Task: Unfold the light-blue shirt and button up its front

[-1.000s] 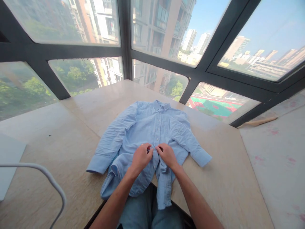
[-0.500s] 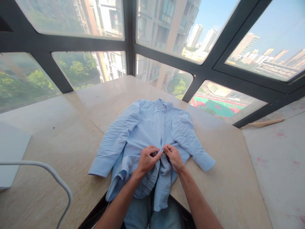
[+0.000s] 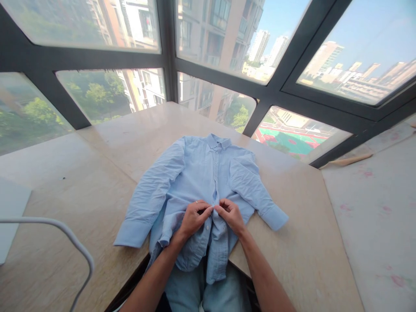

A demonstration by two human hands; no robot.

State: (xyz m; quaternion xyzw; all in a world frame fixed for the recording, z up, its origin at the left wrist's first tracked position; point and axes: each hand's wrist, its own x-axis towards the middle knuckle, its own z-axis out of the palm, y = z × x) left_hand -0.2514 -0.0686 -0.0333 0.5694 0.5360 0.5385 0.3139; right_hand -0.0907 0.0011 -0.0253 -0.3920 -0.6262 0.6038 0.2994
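A light blue long-sleeved button-up shirt (image 3: pixel 195 173) lies front up on the stone-like ledge, collar away from me and hem hanging over the near edge toward my lap. Its upper placket is closed; below my hands the two front edges part. My left hand (image 3: pixel 194 216) pinches the placket from the left, thumb and fingers together. From the right, my right hand (image 3: pixel 230 213) pinches the same spot, its thumb tip almost meeting the left one. The button between the fingertips is too small and covered to make out.
The beige ledge (image 3: pixel 302 216) runs around the shirt to dark-framed windows (image 3: pixel 170 56). A grey-white cable (image 3: pixel 69 234) curves at the lower left, in front of a white flat-sided object (image 3: pixel 13 208). Flower-patterned wall covering (image 3: pixel 373 208) stands at the right.
The view has shifted slightly, so everything sits a little further left. My thumbs have drawn closer together at the placket, and the right hand's fingers have changed their pinch.
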